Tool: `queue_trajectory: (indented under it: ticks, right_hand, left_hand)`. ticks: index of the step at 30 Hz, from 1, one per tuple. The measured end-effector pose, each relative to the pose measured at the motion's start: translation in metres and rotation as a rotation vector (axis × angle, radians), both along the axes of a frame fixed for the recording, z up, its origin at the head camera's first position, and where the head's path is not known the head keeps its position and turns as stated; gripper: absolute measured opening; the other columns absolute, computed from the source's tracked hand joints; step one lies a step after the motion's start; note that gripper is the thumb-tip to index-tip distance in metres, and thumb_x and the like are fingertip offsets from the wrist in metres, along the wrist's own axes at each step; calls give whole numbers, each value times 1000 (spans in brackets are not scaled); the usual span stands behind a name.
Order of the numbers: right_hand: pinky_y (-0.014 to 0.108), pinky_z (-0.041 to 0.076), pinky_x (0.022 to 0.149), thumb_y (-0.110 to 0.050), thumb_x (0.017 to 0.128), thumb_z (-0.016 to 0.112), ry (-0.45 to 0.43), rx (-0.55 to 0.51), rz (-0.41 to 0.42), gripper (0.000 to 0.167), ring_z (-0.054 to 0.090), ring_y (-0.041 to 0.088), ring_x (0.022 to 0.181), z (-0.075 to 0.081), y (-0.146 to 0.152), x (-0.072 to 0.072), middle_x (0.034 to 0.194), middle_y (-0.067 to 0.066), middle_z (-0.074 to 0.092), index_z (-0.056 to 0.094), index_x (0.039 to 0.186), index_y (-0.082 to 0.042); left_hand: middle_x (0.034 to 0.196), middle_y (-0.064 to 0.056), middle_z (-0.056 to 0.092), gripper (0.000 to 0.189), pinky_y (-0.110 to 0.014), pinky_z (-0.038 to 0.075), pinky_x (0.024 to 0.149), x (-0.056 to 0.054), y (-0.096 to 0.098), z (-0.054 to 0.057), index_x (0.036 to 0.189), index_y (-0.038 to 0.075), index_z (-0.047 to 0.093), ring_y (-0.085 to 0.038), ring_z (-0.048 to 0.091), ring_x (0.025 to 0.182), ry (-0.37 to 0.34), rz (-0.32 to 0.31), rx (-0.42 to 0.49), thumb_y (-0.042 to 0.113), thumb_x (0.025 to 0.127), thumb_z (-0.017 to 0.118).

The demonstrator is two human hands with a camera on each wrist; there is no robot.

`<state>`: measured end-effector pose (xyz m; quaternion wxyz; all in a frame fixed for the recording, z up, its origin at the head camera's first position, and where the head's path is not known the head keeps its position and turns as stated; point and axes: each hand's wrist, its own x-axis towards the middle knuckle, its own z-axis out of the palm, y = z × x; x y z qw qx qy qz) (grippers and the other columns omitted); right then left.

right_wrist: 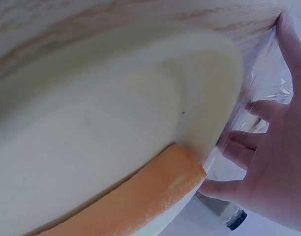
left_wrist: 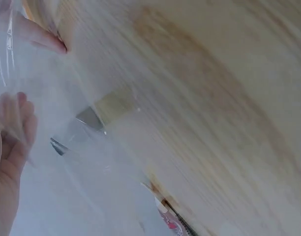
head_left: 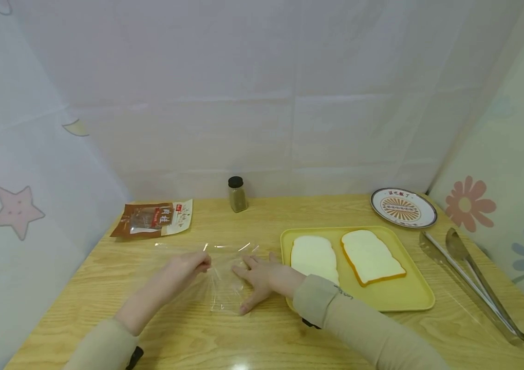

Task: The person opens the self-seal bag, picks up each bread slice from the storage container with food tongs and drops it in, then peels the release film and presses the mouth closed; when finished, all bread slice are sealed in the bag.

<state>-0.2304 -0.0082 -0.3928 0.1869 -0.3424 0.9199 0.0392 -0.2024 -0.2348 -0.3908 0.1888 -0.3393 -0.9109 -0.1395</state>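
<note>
A thin, clear plastic film (head_left: 227, 295) lies crinkled on the table in front of me, part of it raised towards the left. My left hand (head_left: 192, 264) pinches the film with curled fingers; in the left wrist view the film (left_wrist: 86, 172) stretches see-through from that hand (left_wrist: 13, 147). With fingers spread, my right hand (head_left: 264, 277) presses the other side of the film down on the wood, beside the yellow tray (head_left: 410, 303). The right wrist view shows that hand (right_wrist: 278, 147) with its fingertips on the film, close to the tray's rim.
Two bread slices (head_left: 313, 257) lie on the tray, one partly behind my right forearm. Behind the film stand a black-capped spice jar (head_left: 238, 198) and a brown-and-white packet (head_left: 153, 218). Metal tongs (head_left: 474, 288) and a patterned plate (head_left: 403, 207) are at the right.
</note>
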Motion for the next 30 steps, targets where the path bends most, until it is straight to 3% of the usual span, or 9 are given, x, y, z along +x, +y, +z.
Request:
queue_trajectory:
  ticks: [3,7,9,13,17,21,26,28,30]
  right_hand:
    - [58,15,117,-76,68,61,2,-4,-7,105,15,20,147,1,0,1,159,5,13,16,151,-32]
    - [57,15,117,-76,67,62,19,-4,-4,108,15,21,147,1,0,1,158,5,14,16,152,-29]
    - [57,16,117,-76,66,63,25,-6,-4,109,15,21,146,2,0,1,158,6,15,15,152,-29]
    - [57,16,117,-74,67,64,23,-5,0,107,16,22,146,4,1,1,157,8,18,16,151,-30]
    - [57,20,116,-72,70,65,25,6,32,101,17,24,146,6,2,-1,156,8,21,21,150,-31]
    - [50,28,115,-59,82,62,-2,-74,79,81,25,26,143,4,3,-10,153,9,27,31,148,-25]
    - [33,47,99,-34,91,62,39,-273,134,36,53,23,117,-4,1,-22,129,10,52,57,119,-12]
    - [32,48,98,-35,90,63,67,-282,126,41,53,22,116,-6,-1,-23,128,10,52,55,122,-11]
    - [36,45,103,-43,87,64,75,-240,100,60,47,24,126,-7,-3,-23,137,11,45,45,135,-11]
  left_hand:
    - [83,-2,70,15,-26,57,69,1,-3,-1,96,5,65,-13,66,75,10,-32,-4,0,81,67]
    - [78,-2,66,24,-24,56,64,1,-6,-1,99,-1,68,-11,62,69,28,-83,-23,-5,76,70]
    - [75,0,58,22,-19,51,57,3,-7,-2,98,-1,69,-7,53,64,-20,-64,-39,-7,77,69]
    - [75,5,48,8,-14,44,54,3,-6,-6,86,2,69,-1,42,65,-39,-6,-40,-3,80,69]
    - [76,5,57,5,-19,52,61,2,-5,-8,80,7,65,-5,54,67,26,9,-30,3,83,69]
    - [71,4,65,7,-20,54,60,1,-5,-7,80,9,65,-5,59,63,8,23,-37,4,84,67]
    - [69,5,64,12,-17,51,56,1,-5,-6,76,10,63,1,50,60,-70,9,-39,1,84,66]
    - [72,3,66,11,-19,52,58,2,-4,-5,78,9,65,-2,55,62,-113,15,-23,-1,82,67]
    - [76,-1,68,9,-21,55,62,1,-3,-3,82,6,67,-9,62,67,-162,24,-5,-3,81,67]
